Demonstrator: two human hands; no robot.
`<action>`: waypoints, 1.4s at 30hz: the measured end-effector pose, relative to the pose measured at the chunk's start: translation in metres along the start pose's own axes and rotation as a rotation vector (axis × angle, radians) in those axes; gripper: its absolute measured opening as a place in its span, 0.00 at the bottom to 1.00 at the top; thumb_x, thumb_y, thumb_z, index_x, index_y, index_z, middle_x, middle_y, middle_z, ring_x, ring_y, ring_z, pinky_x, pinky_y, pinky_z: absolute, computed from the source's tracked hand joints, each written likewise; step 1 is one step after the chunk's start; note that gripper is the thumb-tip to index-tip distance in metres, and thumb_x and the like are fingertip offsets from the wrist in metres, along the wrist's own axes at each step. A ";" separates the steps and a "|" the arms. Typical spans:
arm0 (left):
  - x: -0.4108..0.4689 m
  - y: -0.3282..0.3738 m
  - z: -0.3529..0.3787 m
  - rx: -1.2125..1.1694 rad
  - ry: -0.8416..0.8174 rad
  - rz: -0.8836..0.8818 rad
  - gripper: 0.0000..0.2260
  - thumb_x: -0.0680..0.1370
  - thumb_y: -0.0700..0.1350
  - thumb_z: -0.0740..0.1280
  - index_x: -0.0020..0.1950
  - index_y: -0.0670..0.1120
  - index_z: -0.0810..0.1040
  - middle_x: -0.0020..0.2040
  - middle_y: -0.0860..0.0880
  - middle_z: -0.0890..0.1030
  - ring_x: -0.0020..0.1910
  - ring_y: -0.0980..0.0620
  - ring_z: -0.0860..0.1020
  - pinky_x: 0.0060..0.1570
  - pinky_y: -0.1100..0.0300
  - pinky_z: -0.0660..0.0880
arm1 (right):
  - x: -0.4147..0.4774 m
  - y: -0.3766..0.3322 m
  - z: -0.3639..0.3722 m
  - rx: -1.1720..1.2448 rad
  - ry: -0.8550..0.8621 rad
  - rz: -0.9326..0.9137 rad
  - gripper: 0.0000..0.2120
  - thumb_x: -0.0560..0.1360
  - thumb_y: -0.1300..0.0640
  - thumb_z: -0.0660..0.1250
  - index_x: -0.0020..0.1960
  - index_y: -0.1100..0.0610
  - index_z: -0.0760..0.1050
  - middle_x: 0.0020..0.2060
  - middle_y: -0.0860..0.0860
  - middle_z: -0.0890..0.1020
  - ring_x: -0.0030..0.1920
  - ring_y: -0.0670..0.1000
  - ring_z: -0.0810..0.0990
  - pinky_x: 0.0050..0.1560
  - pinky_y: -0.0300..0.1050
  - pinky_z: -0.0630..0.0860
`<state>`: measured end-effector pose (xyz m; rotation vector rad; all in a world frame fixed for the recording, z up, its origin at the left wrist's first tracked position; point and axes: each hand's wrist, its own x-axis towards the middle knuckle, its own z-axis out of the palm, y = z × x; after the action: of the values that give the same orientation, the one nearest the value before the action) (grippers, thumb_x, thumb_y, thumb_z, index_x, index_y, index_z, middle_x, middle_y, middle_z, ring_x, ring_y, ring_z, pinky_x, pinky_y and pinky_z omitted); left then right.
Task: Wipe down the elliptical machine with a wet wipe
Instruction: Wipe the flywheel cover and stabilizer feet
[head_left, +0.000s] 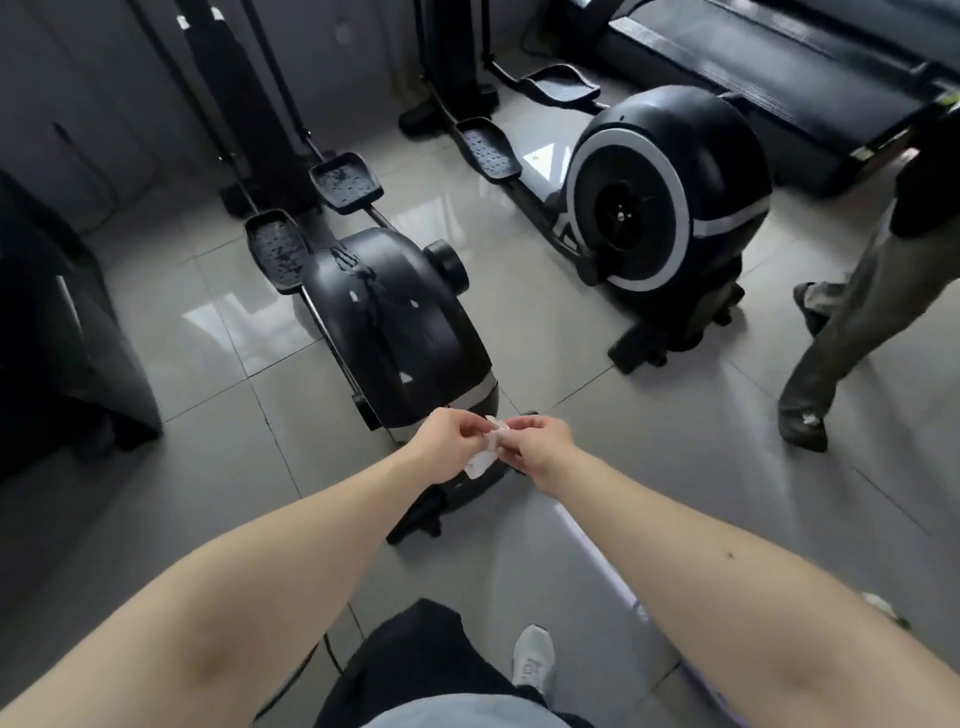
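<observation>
My pale shirt hem (457, 716) and dark trouser leg (415, 654) sit at the bottom of the view, and my white shoe (532, 659) stands on the floor (208, 322) just beside them. Both forearms reach forward and meet over the near end of the elliptical machine (395, 332). My left hand (449, 449) and right hand (543, 451) hold the wet wipe (483, 457) between them. The fingers (470, 427) of each hand are curled and pinch the crumpled white sheet at its top, and the rest of it hangs down below.

The floor is glossy grey tile with dark grout lines and pale patches of reflected light. The machine's black flywheel housing carries wet-looking streaks along its top. Its two pedals (345, 182) lie beyond it, toward the grey wall. Its rear foot (415, 519) rests on the tile right under my wrists.

A second elliptical (670, 197) with a white-ringed wheel stands to the right, well apart, with a bare strip of tile between the two machines. A treadmill (779, 67) runs along the far right corner. A dark draped shape (62, 338) crowds the left edge, and open tile lies between it and my machine. Another person's legs (841, 332) stand at the right edge, near the second elliptical's base.
</observation>
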<state>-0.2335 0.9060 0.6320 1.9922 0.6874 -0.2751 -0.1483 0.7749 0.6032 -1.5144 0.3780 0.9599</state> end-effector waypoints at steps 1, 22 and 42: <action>-0.001 -0.007 0.000 0.014 -0.012 -0.005 0.10 0.80 0.46 0.70 0.60 0.47 0.84 0.46 0.51 0.85 0.38 0.57 0.81 0.36 0.69 0.76 | -0.001 0.006 0.002 0.021 0.033 0.004 0.09 0.72 0.72 0.75 0.50 0.64 0.79 0.50 0.62 0.84 0.42 0.54 0.85 0.37 0.39 0.81; 0.092 -0.254 0.009 0.170 0.181 -0.071 0.14 0.81 0.48 0.65 0.67 0.49 0.77 0.60 0.53 0.79 0.53 0.54 0.78 0.53 0.61 0.74 | 0.136 0.177 0.111 0.031 0.504 -0.085 0.11 0.74 0.67 0.68 0.48 0.52 0.80 0.43 0.50 0.84 0.43 0.51 0.84 0.39 0.35 0.78; 0.263 -0.426 0.103 0.235 1.149 0.803 0.22 0.72 0.44 0.71 0.66 0.45 0.74 0.63 0.47 0.69 0.64 0.46 0.65 0.68 0.50 0.63 | 0.379 0.295 0.131 0.050 0.407 -1.150 0.07 0.78 0.58 0.72 0.55 0.50 0.79 0.50 0.44 0.83 0.51 0.41 0.81 0.56 0.34 0.77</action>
<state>-0.2539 1.0666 0.1471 2.3737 0.4441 1.4040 -0.1784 0.9474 0.1368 -1.5342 -0.2086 -0.2608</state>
